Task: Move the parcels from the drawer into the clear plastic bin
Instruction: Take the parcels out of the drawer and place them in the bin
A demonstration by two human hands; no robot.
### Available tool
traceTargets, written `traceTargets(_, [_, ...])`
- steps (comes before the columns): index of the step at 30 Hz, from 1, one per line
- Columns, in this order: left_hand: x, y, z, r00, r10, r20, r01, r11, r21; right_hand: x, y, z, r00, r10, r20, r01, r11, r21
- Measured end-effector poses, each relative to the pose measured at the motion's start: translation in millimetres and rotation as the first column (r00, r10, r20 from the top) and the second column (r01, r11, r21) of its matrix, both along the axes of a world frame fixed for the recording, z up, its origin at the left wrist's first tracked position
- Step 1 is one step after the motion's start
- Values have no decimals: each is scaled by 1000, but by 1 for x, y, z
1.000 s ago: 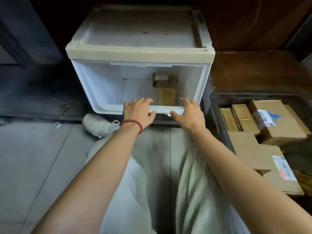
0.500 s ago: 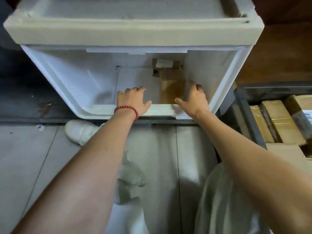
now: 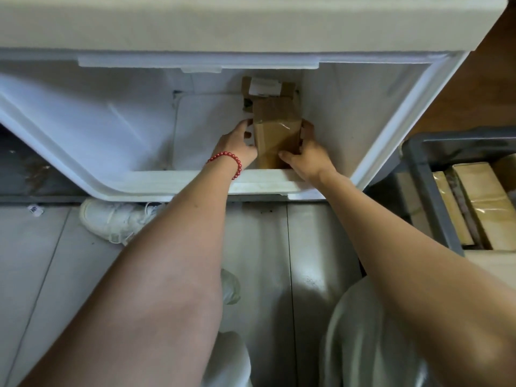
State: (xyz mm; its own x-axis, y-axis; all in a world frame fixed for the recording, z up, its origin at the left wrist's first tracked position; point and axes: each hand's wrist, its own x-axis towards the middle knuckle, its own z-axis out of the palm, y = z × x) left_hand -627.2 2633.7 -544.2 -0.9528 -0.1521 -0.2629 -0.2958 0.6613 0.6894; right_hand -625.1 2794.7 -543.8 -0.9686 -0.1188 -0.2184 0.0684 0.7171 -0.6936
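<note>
Both hands are inside the white drawer [image 3: 167, 181], which stands pulled out over the tiled floor [image 3: 42, 275]. A brown parcel [image 3: 275, 132], wrapped in shiny tape, sits on the drawer's bottom close to its right wall and just behind the front edge. The left hand [image 3: 237, 142] is curled against the parcel's left side, with the thumb and fingertips touching the cardboard. The right hand [image 3: 305, 157] clasps the right side, its thumb lying across the lower front face and its fingers wrapped behind the far edge, so the parcel is grasped between the two hands. A red bead bracelet [image 3: 227, 159] circles the left wrist. A second parcel [image 3: 268, 86] with a white label lies at the drawer's back edge, directly behind the grasped one and touching or nearly touching it. The plastic bin [image 3: 427, 185] stands on the floor just beside the drawer's right front corner, and taped cardboard parcels [image 3: 485, 196] are packed side by side inside it. A white shoe [image 3: 111, 219] rests on the floor under the drawer's front edge, towards the left.
</note>
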Motion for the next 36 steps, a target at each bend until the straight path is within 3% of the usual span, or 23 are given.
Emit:
traceTargets(9, [21,6,29,996,88,-9,-85,978,192,22,-1,26,999,51,1,-50,985,-167])
traceTargets(16, [59,-1,64,965,219,-145,-214,976,45,61,-2,60,987,160,-29,-160,931,-328])
traceTargets(21, [91,1,79,958,237,-158,-241,971,-2,87,5,80,964,265,-1,-258,934,-248])
traceTargets(24, [122,4,84,962,227,-149,-231,973,-9,105,11,88,973,227,-39,-230,956,-182])
traceTargets(30, [184,-11,120,962,246,-114,-223,957,187,144,33,101,989,110,-96,-123,982,-142])
traceTargets(36, [254,-28,150,942,336,2,-294,821,490,189,41,112,988,128,-84,-142,971,-194])
